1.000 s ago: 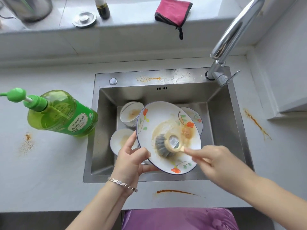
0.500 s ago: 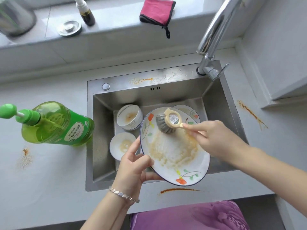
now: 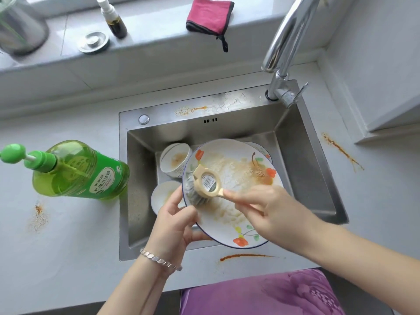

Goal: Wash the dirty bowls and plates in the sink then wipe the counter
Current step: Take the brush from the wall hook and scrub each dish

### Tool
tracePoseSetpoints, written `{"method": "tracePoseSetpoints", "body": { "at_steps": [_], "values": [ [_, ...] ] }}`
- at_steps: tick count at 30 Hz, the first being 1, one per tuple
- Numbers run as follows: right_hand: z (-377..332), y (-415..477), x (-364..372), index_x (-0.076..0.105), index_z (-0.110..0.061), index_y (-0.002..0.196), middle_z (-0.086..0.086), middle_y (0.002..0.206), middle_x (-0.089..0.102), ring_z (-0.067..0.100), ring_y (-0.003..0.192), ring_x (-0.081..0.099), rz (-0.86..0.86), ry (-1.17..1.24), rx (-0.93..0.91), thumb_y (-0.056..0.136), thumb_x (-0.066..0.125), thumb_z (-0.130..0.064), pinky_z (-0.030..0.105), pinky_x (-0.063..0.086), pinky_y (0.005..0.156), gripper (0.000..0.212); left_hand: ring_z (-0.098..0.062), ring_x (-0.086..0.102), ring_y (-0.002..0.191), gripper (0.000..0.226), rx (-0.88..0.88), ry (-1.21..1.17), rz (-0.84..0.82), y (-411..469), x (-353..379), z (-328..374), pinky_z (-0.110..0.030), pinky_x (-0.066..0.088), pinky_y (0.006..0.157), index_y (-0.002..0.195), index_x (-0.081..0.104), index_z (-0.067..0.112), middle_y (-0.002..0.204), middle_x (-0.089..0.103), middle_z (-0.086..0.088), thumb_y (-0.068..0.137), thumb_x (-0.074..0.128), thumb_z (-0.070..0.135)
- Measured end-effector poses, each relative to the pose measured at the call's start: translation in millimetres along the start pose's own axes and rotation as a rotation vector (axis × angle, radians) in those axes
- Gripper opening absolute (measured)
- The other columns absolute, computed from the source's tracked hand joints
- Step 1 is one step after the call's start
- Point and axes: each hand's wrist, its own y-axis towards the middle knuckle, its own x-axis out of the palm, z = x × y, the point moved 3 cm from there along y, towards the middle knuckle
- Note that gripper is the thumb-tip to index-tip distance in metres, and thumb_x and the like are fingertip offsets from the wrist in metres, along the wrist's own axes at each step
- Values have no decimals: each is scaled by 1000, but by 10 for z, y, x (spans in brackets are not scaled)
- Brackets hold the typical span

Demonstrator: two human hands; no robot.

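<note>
Left hand grips plate | right hand grips brush | barcode sticker on brush

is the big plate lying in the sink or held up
Held up, tilted: the left hand grips the plate by its rim above the sink, while the right hand holds a brush on it.

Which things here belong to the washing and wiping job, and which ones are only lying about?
Job: plate in left hand, brush in right hand, far bowl, near bowl, sink, faucet, soap bottle, pink cloth, stained counter.
Lying about: spray bottle, drain plug, steel pot.
</note>
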Motion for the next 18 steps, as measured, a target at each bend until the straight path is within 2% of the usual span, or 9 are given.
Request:
{"method": "tracePoseSetpoints", "body": {
  "at_steps": [2,5,6,9,11,12,14,16,18],
  "values": [
    [145,83,-104,66,-20,116,-11,75,66,-7,73,55,96,-12,32,87,58,-13,9,41,69,31,-28,67,75,64,-2,9,-6,-14,-17,13,-45,56,54,119,58,14,83,69,-10,59,45,-1],
    [294,173,-192,63,-26,118,5,98,71,10,86,63,170,-34,152,90,57,-11,28,50,81,32,-34,64,80,63,-25,16,-18,-4,2,-1,-44,55,54,116,61,17,86,67,-13,59,45,-1],
    [234,143,-138,64,-25,119,4,96,71,10,83,61,138,-50,119,90,56,-12,26,49,79,32,-33,64,80,62,-29,14,-18,6,6,-2,-43,55,54,115,61,17,86,67,-12,58,44,-1],
    [9,-15,36,66,-19,117,-10,68,60,4,69,51,-4,4,-34,85,54,-15,14,39,65,34,-28,64,79,61,-19,3,-16,18,-31,16,-41,55,53,116,60,15,86,69,-9,59,44,-1],
    [133,48,-40,67,-18,114,-20,66,56,-3,70,54,74,-9,-12,84,56,-13,8,38,65,32,-31,62,79,62,-18,8,-20,18,-56,33,-40,55,51,116,60,14,86,66,-12,59,45,-1],
    [208,99,-88,67,-19,114,-19,71,60,-4,74,58,144,-24,22,86,58,-11,9,41,69,31,-33,61,80,62,-21,17,-24,17,-55,35,-41,55,52,117,60,15,87,64,-16,59,45,-1],
    [247,148,-72,65,-23,117,-12,80,66,2,78,59,160,-52,44,88,59,-11,18,45,73,32,-37,58,83,61,-38,26,-27,21,-47,10,-44,56,55,115,62,17,90,60,-17,59,45,0],
    [163,120,46,65,-23,117,-13,70,58,2,69,52,99,-65,-41,86,56,-16,15,41,66,33,-34,61,81,61,-56,-4,-18,22,-55,-14,-46,55,55,114,62,17,90,61,-16,59,44,-1],
    [140,98,73,66,-24,116,-11,65,54,6,63,48,70,-70,-60,83,55,-19,20,40,61,35,-31,64,78,60,-54,-18,-8,13,-78,-12,-44,55,53,112,62,14,89,64,-15,57,43,-2]
  ]
}}
